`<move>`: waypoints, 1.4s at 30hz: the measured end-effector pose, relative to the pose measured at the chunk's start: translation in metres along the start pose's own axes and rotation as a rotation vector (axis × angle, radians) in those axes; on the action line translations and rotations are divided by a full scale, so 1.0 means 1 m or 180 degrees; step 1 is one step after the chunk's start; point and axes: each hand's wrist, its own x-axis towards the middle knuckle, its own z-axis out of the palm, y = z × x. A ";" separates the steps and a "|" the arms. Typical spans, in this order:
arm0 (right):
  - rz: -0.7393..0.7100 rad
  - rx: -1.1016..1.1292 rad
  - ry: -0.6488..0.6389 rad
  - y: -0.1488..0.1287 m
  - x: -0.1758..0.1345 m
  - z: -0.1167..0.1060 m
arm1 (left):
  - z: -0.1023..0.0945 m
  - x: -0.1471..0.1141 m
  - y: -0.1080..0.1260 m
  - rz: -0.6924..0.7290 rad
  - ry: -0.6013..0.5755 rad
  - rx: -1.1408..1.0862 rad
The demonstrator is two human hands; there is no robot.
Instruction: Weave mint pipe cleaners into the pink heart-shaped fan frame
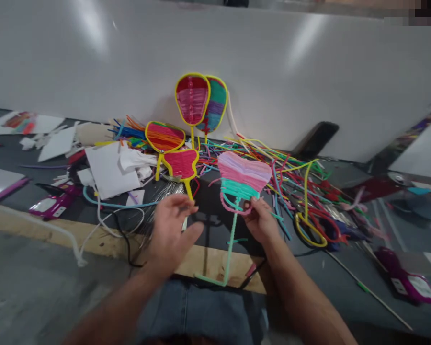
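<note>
A fan-shaped pipe-cleaner piece (244,173), banded lilac, pink and turquoise, is held upright over the table's front. My right hand (263,223) pinches its lower right rim with thumb and fingers. Between the turquoise rows and the pink lower rim an unfilled gap shows. From the fan hangs a light green pipe-cleaner stem (231,249), bent sideways at its bottom end. My left hand (173,229) is raised to the left of the stem, thumb apart from the curved fingers, holding nothing visible. Just behind its fingertips lies a small yellow-rimmed pink fan (181,165).
Two finished-looking fans, a pink-red one (191,98) and a teal-purple one (216,108), lean against the grey board (136,62). Loose pipe cleaners (283,177) pile up at right. White paper (111,172) and a purple tool (55,203) lie left; scissors with yellow handles (311,230) lie right.
</note>
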 end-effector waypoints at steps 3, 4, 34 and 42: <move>-0.0090 -0.0285 -0.0245 0.002 -0.004 0.003 | 0.033 0.028 -0.009 -0.1186 -0.0755 -0.0680; -0.0126 -0.0418 -0.0299 0.004 -0.005 0.003 | 0.042 0.037 -0.014 -0.1605 -0.1111 -0.0805; 0.0098 -0.1132 -0.0438 0.013 -0.006 -0.002 | 0.050 0.045 -0.048 -0.1623 -0.0894 -0.0593; 0.0050 -0.0551 -0.0100 0.010 -0.003 0.003 | 0.046 0.047 -0.047 -0.1809 -0.1325 -0.0895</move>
